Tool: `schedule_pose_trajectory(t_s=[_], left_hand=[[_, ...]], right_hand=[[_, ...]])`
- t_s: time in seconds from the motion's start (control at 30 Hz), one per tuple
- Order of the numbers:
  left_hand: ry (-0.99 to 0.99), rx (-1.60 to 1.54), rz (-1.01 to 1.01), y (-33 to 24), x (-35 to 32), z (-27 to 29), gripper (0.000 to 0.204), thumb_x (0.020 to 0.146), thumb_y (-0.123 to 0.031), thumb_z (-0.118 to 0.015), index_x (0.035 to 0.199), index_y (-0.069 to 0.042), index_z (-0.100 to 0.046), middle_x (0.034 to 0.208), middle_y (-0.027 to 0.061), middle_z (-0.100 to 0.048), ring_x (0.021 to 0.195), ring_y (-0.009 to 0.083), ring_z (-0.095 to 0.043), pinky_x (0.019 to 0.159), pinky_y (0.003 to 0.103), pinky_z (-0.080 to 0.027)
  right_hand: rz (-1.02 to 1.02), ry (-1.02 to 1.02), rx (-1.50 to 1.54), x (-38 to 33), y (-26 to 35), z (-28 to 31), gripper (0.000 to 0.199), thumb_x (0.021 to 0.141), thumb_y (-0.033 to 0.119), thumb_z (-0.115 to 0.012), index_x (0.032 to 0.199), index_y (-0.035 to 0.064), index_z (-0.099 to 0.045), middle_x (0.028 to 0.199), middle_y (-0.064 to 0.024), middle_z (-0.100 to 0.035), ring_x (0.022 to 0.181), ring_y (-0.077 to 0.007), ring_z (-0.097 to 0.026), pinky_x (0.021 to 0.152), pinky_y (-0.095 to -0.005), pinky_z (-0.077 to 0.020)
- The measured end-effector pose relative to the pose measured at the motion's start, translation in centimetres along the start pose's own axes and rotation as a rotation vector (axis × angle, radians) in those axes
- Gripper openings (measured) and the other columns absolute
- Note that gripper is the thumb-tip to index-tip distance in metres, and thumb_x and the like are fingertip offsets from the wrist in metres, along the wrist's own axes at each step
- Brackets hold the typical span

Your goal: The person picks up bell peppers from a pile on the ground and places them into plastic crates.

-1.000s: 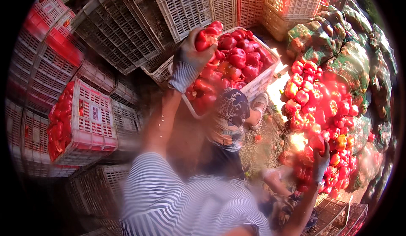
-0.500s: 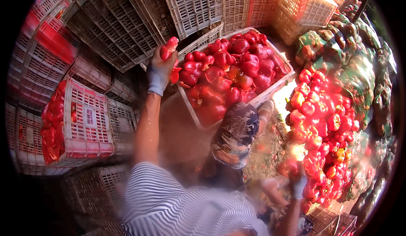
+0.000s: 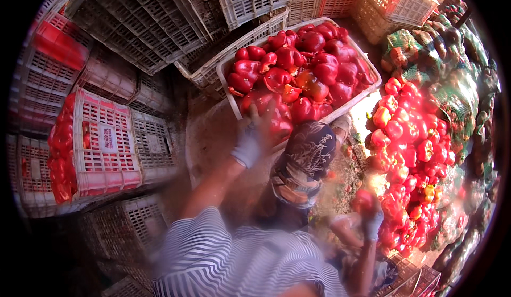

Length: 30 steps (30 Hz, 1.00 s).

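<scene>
My gloved left hand [image 3: 251,132] is smeared by motion at the near left edge of a pale crate [image 3: 367,99] heaped with red bell peppers [image 3: 326,68]. Whether anything is between its fingers cannot be made out. Some peppers in the crate are split or broken, with pale inner flesh showing. Low on the right, my gloved right hand [image 3: 372,223] is closed around a red bell pepper [image 3: 364,201], held beside a large heap of red peppers [image 3: 410,153] on the ground.
Stacked plastic crates [image 3: 141,23] line the far left and back. A tilted crate [image 3: 106,137] on the left is full of red peppers. Green net sacks [image 3: 458,92] are piled on the right. A leg in dark patterned cloth [image 3: 306,156] is at the crate's near edge.
My left hand has come down and right from beside the crate's left edge, where it held red pepper pieces. The right hand still holds its pepper. The view has shifted slightly.
</scene>
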<state>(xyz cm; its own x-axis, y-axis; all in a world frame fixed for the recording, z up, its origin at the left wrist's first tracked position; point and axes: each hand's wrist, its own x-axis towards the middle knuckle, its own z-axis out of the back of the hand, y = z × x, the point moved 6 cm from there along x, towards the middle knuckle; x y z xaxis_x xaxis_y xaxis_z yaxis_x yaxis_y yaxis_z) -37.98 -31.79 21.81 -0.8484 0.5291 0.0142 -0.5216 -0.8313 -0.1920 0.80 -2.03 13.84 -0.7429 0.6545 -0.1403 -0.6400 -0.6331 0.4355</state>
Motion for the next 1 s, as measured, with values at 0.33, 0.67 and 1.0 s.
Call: schedule_pose_trajectory(t_s=[0.33,0.67,1.0], left_hand=[[-0.449,-0.208,-0.161,3.4,1.7,3.9,0.063,0.094,-0.046,-0.062,0.141,-0.006,-0.049,0.141,0.0297,-0.042,0.118,0.047,-0.053,0.094,0.051,-0.048],[-0.644,-0.35,-0.256,-0.7,3.7,7.0,0.051,0.097,-0.038,-0.058,0.135,-0.003,-0.056,0.138,0.025,-0.049,0.127,0.0436,-0.048,0.104,0.05,-0.042],[-0.121,0.195,-0.474,-5.4,7.1,-0.7,0.057,0.085,-0.054,-0.065,0.125,-0.013,-0.064,0.115,0.0095,-0.064,0.115,0.0364,-0.052,0.096,0.051,-0.04]], right_hand=[[0.32,-0.499,0.071,10.1,12.0,9.3,0.058,0.079,0.006,-0.075,0.134,0.0056,-0.055,0.121,-0.0173,-0.065,0.109,-0.0348,-0.065,0.091,-0.0416,-0.0532],[1.225,-0.415,-0.18,19.5,36.3,4.9,0.059,0.078,0.016,-0.068,0.136,0.0196,-0.056,0.114,-0.0124,-0.064,0.1,-0.0298,-0.064,0.081,-0.0398,-0.0518],[0.949,-0.006,-0.173,20.8,28.2,1.1,0.046,0.085,0.004,-0.056,0.129,0.0161,-0.059,0.097,-0.0109,-0.066,0.087,-0.032,-0.066,0.075,-0.0445,-0.0525]])
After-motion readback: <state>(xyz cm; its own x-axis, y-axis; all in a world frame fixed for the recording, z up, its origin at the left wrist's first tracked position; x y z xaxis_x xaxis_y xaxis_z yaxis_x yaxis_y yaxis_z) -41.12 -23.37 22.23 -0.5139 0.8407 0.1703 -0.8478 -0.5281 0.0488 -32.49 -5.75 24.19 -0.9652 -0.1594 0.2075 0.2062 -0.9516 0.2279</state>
